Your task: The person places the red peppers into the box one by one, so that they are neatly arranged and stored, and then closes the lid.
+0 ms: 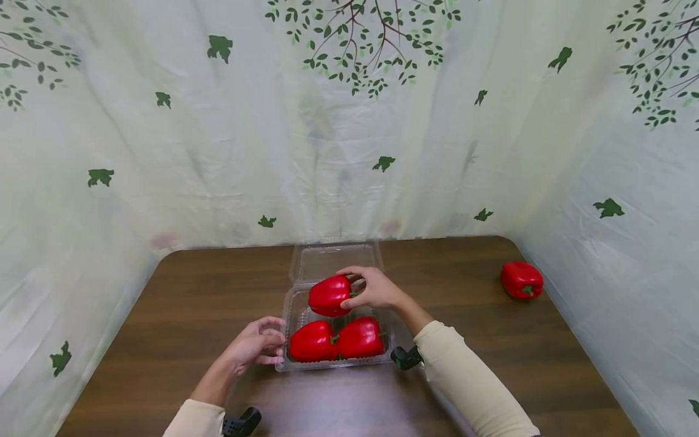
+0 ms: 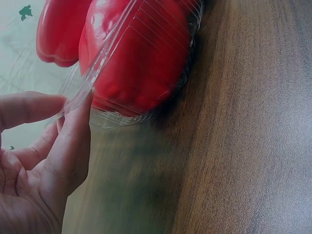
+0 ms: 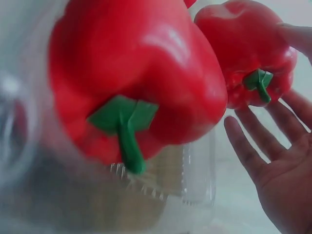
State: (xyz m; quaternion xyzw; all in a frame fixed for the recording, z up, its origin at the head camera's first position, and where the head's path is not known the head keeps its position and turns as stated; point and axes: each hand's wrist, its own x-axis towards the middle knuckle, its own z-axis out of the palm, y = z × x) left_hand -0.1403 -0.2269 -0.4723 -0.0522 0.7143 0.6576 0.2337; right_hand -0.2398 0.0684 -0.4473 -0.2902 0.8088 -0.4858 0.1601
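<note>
A clear plastic clamshell container (image 1: 389, 358) lies on the table with its lid (image 1: 335, 261) folded back toward the wall. Two red bell peppers, one on the left (image 1: 312, 342) and one on the right (image 1: 361, 337), sit side by side in its near half. Over the far half, my right hand (image 1: 377, 289) grips a third red bell pepper (image 1: 329, 296) between thumb and fingers. In the right wrist view that held pepper (image 3: 243, 44) shows its green stem. My left hand (image 1: 259, 343) pinches the container's left rim between thumb and fingers, plainly seen in the left wrist view.
Another red bell pepper (image 1: 521, 280) rests near the right edge of the brown wooden table (image 1: 218, 291). A pale curtain (image 1: 338, 152) with printed leaves hangs behind the table and along both sides.
</note>
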